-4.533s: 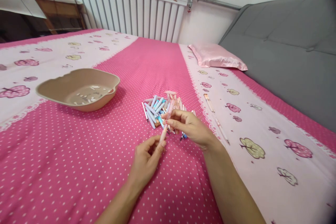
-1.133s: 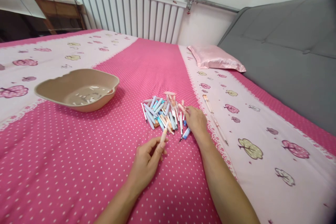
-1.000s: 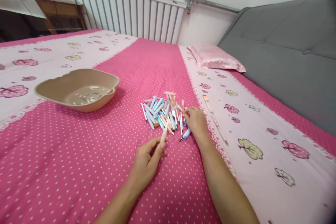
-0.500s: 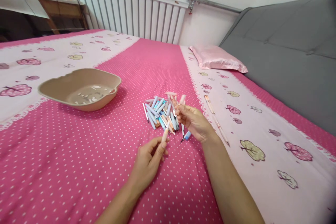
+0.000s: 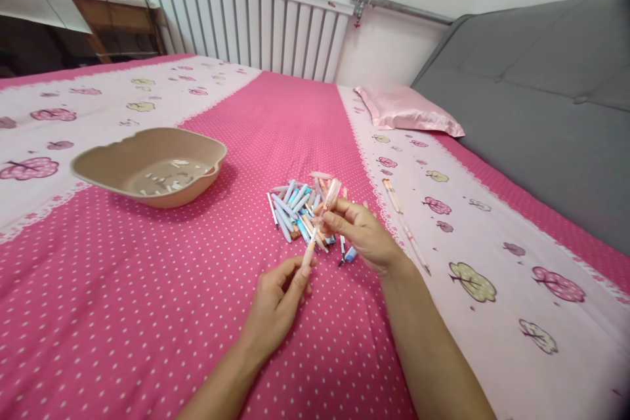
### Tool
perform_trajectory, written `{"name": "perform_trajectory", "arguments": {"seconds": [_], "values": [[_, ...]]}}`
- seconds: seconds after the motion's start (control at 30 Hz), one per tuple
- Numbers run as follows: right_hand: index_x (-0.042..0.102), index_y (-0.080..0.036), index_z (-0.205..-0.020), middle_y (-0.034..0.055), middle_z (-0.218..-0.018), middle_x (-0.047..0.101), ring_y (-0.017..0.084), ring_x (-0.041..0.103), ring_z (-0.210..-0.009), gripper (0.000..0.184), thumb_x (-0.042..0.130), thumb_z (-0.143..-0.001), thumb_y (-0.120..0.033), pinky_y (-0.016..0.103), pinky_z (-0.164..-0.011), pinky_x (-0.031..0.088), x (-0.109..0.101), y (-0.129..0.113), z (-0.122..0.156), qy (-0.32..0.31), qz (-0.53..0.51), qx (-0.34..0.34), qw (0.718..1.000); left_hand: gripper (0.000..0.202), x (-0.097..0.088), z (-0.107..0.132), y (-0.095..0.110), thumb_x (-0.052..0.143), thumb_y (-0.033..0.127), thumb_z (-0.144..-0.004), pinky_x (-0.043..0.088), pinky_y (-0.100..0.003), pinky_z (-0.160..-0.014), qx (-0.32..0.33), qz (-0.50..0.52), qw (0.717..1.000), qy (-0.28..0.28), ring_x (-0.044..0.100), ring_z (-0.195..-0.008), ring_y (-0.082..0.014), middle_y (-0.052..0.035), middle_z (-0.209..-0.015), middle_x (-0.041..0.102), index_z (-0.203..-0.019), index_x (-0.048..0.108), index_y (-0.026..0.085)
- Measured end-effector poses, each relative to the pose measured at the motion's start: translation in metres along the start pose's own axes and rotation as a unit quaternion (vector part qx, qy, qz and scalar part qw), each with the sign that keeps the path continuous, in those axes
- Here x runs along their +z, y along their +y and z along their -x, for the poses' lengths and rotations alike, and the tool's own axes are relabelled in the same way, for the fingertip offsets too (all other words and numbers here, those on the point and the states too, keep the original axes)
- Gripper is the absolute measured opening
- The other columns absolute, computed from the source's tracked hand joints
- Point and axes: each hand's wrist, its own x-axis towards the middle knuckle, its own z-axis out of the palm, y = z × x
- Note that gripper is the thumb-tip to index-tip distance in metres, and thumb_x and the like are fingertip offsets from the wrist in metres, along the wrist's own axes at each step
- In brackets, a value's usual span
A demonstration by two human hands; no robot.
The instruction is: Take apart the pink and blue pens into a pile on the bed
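My left hand (image 5: 283,298) is closed on a pale peach pen piece (image 5: 308,254), thumb on top, its slim white end pointing up and away. In my right hand (image 5: 363,235), thumb and fingers pinch a clear pinkish pen barrel (image 5: 333,191). The lower end of the barrel meets the white end of the pen piece; whether one is inside the other I cannot tell. Just behind both hands lies a heap of pen parts (image 5: 290,207) in lilac, blue, white and peach, partly covered by my right hand.
A beige basin (image 5: 108,174) with small white pieces inside stands on the bed at left. Right of my right hand lie a peach pen piece (image 5: 392,196) and a long pale pen (image 5: 416,246). Farther back are a pink pillow (image 5: 408,110) and a radiator (image 5: 236,20).
My right hand has brought the clear barrel left and down, onto the tip of the pen piece. My left hand has stayed almost still.
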Motion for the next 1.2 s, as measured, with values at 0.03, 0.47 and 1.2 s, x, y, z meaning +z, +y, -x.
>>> {"name": "perform_trajectory", "arguments": {"seconds": [0.03, 0.47, 1.2], "values": [[0.058, -0.018, -0.086, -0.0003, -0.072, 0.056, 0.008, 0.047, -0.058, 0.017, 0.061, -0.077, -0.032, 0.024, -0.053, 0.04, 0.0001, 0.0003, -0.0003, 0.005, 0.0, 0.0, 1.0, 0.037, -0.0001, 0.0001, 0.0003, 0.042, 0.042, -0.087, 0.036, -0.023, -0.052, 0.0, 0.001, 1.0, 0.0, 0.046, -0.055, -0.0102, 0.0007, -0.062, 0.053, -0.102, 0.059, 0.012], [0.061, -0.017, -0.086, 0.0004, -0.08, 0.059, 0.007, 0.052, -0.067, 0.011, 0.06, -0.078, -0.026, 0.022, -0.063, 0.041, 0.0003, 0.0051, 0.0003, -0.065, 0.017, 0.01, 0.998, 0.038, -0.0003, 0.0012, 0.0008, 0.042, 0.041, -0.087, 0.038, -0.024, -0.053, -0.008, 0.027, 1.0, 0.007, 0.047, -0.054, -0.0104, 0.0005, -0.061, 0.053, -0.104, 0.057, 0.012], [0.061, -0.016, -0.089, 0.0005, -0.078, 0.061, 0.008, 0.056, -0.069, 0.014, 0.06, -0.078, -0.025, 0.023, -0.068, 0.045, 0.0006, 0.0055, 0.0004, -0.077, 0.006, 0.032, 0.997, 0.033, 0.0014, 0.0012, -0.0007, 0.038, 0.039, -0.089, 0.039, -0.024, -0.053, -0.002, 0.068, 0.998, -0.015, 0.048, -0.052, -0.01, 0.0022, -0.059, 0.053, -0.101, 0.055, 0.013]]}}
